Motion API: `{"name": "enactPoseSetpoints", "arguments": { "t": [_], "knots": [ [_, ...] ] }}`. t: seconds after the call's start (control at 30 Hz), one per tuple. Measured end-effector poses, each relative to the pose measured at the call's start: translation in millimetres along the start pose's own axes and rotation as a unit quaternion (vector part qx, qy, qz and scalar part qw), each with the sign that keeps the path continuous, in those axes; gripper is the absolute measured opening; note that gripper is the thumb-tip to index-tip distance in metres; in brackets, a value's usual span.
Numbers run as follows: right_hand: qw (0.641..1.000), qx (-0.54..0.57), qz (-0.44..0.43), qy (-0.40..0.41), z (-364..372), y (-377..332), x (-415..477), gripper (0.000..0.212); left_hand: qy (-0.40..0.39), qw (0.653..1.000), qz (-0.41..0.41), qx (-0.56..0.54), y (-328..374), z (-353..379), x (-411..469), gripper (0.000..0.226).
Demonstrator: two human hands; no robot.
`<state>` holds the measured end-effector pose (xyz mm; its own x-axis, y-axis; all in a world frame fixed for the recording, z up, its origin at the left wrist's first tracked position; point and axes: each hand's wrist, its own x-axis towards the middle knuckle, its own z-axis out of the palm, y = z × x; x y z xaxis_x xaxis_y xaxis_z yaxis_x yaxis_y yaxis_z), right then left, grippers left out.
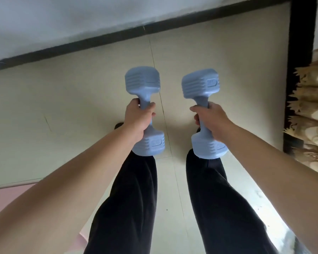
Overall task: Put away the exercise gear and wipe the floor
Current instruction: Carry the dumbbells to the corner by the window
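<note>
Currently left hand grips left blue dumbbell by handle, right hand grips right blue dumbbell; both held above tiled floor, over feet. Risk: slipped grip drops weight onto toes or tile.

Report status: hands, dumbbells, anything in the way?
Left hand grips left dumbbell by the handle; right hand grips right dumbbell likewise. Both held over the tiled floor. Nothing blocking in view.

The left dumbbell and right dumbbell, pale blue with ribbed heads, are hanging side by side above the floor, held by their handles.
</note>
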<state>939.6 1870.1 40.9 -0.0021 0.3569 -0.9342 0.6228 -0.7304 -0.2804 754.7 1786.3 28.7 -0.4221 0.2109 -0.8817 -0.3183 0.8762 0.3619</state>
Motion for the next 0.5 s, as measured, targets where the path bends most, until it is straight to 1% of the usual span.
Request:
{"name": "enactPoseSetpoints", "arguments": {
  "t": [0.13, 0.23, 0.37, 0.5],
  "knots": [
    [1.0, -0.023, -0.018, -0.003, 4, 21, 83, 0.01, -0.004, 0.999, 0.014, 0.043, -25, 35, 80, 0.018],
    [0.999, -0.035, -0.033, 0.003, 3, 25, 135, 0.011, -0.011, 0.997, 0.042, 0.06, -33, 61, 129, 0.02],
    [0.997, -0.042, -0.062, 0.032, 0, 11, 194, 0.015, -0.024, 0.993, 0.097, 0.062, -26, 90, 181, 0.011],
    [0.994, -0.029, -0.089, 0.064, -4, -15, 237, 0.014, -0.019, 0.987, 0.149, 0.06, -5, 111, 218, 0.018]
  ]
}}
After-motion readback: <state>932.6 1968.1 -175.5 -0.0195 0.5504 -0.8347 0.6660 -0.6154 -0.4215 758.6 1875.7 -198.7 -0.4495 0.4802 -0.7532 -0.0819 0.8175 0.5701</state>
